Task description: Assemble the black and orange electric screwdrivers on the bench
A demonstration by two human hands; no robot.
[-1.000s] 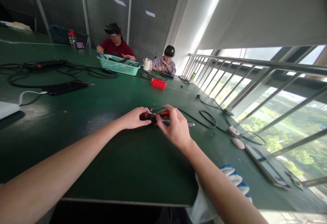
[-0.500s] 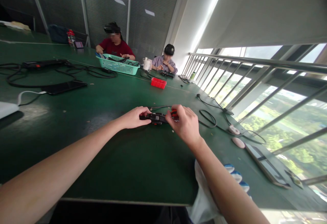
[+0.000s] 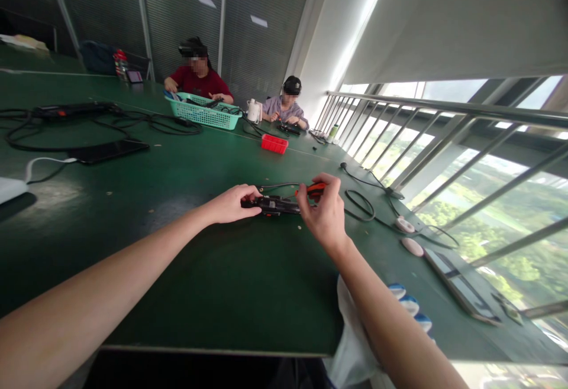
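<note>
Left hand (image 3: 233,203) is clamped over the left end of the black device (image 3: 271,204), so that end is hidden. Right hand (image 3: 326,214) pinches an orange piece (image 3: 316,188), mostly covered by its fingers, and I can't tell what it is. At the near edge of the table (image 3: 231,282), the right forearm crosses a white glove (image 3: 352,333), which is cut off at the bottom. The white object (image 3: 11,188) is cropped at the left. At the far end, what's in the basket (image 3: 204,114) is too small to read.
</note>
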